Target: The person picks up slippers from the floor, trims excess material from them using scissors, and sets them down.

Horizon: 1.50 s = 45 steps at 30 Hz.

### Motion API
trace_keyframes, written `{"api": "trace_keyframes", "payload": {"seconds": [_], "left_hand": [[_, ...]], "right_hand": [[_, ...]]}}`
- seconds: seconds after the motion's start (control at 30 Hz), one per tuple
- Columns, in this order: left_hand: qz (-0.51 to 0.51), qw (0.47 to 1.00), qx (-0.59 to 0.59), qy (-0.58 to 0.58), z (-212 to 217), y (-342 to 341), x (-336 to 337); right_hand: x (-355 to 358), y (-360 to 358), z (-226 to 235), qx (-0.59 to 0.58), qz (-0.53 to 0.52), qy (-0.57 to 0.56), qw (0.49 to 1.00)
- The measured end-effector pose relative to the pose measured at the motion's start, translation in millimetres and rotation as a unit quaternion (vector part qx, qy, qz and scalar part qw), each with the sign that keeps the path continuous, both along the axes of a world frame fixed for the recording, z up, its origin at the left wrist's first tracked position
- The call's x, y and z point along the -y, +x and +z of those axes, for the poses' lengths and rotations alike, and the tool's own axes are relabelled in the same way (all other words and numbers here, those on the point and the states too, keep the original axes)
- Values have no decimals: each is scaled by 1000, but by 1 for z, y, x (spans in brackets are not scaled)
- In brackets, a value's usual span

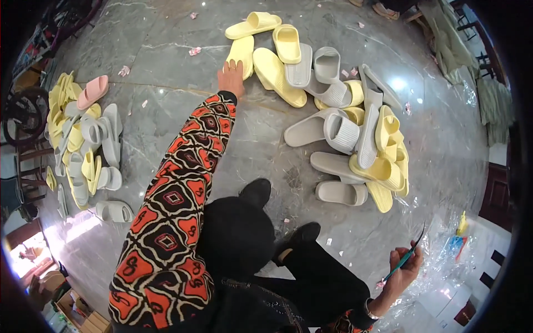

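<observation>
Yellow slippers (279, 72) and grey slippers (333, 130) are heaped on grey marbled floor (166, 50); one pink slipper (92, 91); sleeve (177, 194) patterned orange, black, cream.

Bright, even light, white glare patches on the glossy marble floor (444, 127), heavy fisheye bending, black vignetted rim.

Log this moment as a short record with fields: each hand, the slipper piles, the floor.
left hand: stretched forward, fingers on a yellow slipper at the near edge of the far pile
right hand: low on the right, gripping thin scissors, blades pointing up
far pile: yellow and grey slippers, loosely heaped
left pile: yellow and grey slippers, one pink slipper on top
floor: grey marble, scattered paper scraps
clear plastic bags: beside the right hand
</observation>
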<state>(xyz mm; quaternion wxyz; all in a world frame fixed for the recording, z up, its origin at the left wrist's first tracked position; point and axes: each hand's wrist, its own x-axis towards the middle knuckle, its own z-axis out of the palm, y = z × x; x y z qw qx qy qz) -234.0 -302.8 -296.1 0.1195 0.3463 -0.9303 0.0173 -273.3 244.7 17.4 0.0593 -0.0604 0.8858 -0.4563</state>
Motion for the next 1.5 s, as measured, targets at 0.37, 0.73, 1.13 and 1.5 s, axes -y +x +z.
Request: {"api": "trace_keyframes", "payload": {"seconds": [0.37, 0.73, 1.13, 1.5], "left_hand": [[-101, 988, -70, 92, 91, 3, -4], [-200, 789, -107, 570, 234, 30, -97], [-414, 731, 20, 543, 318, 4, -233], [-455, 752, 83, 470, 346, 5, -269]], "right_hand": [[19, 17, 12, 32, -7, -52, 998], [34, 36, -11, 318, 111, -291, 895], [22, 64, -85, 504, 266, -484, 664], [24, 71, -66, 532, 286, -488, 630]]}}
